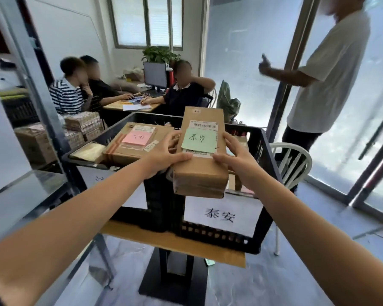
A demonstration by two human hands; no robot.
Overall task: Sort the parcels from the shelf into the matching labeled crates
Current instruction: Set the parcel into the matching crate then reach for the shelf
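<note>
Parcel (201, 151) above right crate (268, 164) — between hands.

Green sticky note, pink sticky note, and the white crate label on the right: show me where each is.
green sticky note (199, 140), head view, middle of the note's face
pink sticky note (135, 138), head view, middle of its face
white label (221, 214), head view, on its printed characters
</note>
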